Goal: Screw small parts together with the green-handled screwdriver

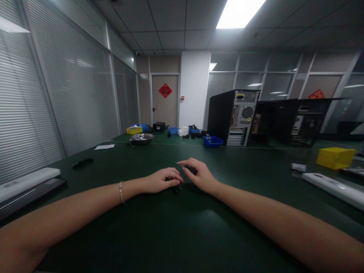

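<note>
Two hands | left hand covers small black part | right hand pinches thin black-handled tool

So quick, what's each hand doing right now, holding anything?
Left hand: curled shut over a small black part on the green table.
Right hand: closed on a small dark tool with a thin metal tip.
</note>
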A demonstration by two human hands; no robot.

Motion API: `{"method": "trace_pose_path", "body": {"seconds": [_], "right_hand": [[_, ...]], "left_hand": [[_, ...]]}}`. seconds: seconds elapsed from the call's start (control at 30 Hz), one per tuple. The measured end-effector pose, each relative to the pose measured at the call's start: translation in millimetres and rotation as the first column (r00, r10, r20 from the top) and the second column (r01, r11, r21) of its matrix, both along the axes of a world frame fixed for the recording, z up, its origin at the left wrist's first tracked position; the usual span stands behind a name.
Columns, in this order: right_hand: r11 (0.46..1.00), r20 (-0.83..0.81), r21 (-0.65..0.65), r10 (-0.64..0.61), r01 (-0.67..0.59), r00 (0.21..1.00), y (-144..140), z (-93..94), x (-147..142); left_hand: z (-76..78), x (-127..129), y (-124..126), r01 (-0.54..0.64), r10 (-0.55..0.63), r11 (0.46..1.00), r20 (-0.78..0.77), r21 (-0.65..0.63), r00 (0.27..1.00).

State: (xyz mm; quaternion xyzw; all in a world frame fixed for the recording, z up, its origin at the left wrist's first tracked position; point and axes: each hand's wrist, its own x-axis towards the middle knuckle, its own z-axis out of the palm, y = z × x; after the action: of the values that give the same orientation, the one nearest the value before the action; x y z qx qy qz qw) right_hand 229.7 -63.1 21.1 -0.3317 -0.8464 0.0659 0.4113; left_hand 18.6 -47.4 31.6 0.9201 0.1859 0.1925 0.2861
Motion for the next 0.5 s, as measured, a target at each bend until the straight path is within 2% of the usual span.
{"method": "trace_pose_path", "body": {"seconds": [0.13, 0.27, 0.37, 0.5], "right_hand": [[1.000, 0.005, -0.013, -0.003, 0.003, 1.000, -0.2, 0.7, 1.8], [0.998, 0.053, -0.052, 0.032, -0.029, 0.998, 1.8, 0.8, 2.4], [0.981, 0.108, -0.173, 0.113, -0.094, 0.988, 4.0, 1.9, 1.0], [0.922, 0.171, -0.368, 0.194, -0.120, 0.966, 5.9, 6.9, 1.2]], "left_hand": [[1.3, 0.5, -1.7, -0.071, 0.071, 0.997, -0.006, 0.018, 0.997], [2.1, -2.4, -1.7, -0.122, 0.125, 0.992, -0.090, 0.045, 0.988], [1.3, -7.4, 1.3, -0.128, 0.138, 0.989, -0.145, 0.075, 0.980], [-2.2, -15.3, 10.3, -0.144, 0.158, 0.983, -0.125, 0.111, 0.980]]}}
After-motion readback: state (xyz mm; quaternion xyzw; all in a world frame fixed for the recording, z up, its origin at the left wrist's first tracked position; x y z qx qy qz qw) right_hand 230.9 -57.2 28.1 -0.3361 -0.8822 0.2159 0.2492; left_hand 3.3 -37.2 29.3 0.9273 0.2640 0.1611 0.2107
